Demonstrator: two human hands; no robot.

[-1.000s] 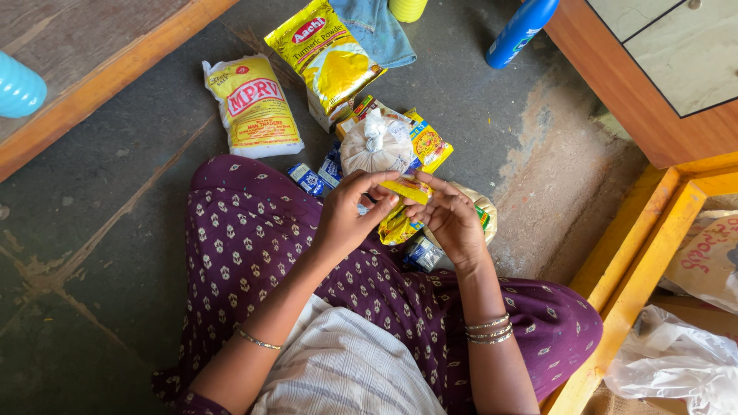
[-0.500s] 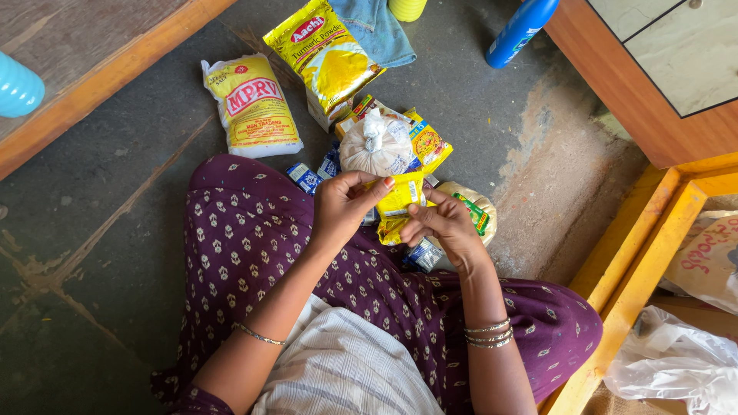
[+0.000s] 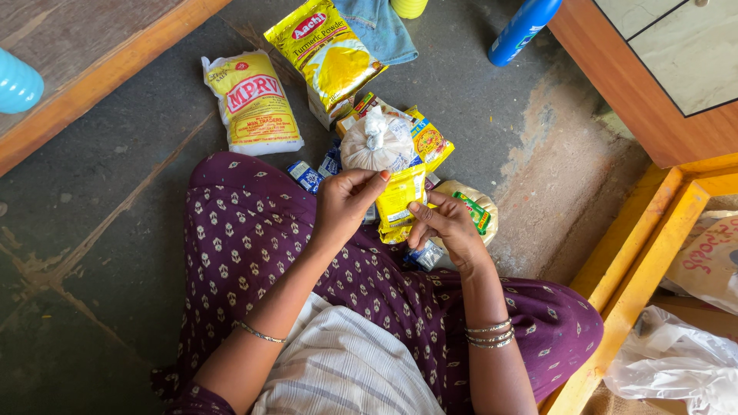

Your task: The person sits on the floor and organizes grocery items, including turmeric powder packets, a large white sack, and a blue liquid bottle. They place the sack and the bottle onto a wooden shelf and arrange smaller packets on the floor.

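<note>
I sit on the floor in a purple patterned skirt [image 3: 254,230]. Both hands hold a small yellow sachet [image 3: 400,201] above my lap. My left hand [image 3: 346,204] pinches its upper left edge. My right hand [image 3: 446,227] grips its lower right side. Just beyond the sachet lies a knotted white plastic bag [image 3: 377,144] of pale grain, with small blue packets [image 3: 307,177] and yellow packets [image 3: 428,141] around it.
A yellow-and-white sack [image 3: 254,104] and a yellow powder pouch [image 3: 327,54] lie on the grey floor. A blue bottle [image 3: 523,29] and blue cloth [image 3: 380,27] lie farther off. Wooden furniture [image 3: 646,100] and a yellow frame [image 3: 638,284] stand at right, a wooden ledge [image 3: 92,77] at left.
The sachet was folded over between my fingertips; now it hangs flat and upright. My right hand has slid down to its lower edge.
</note>
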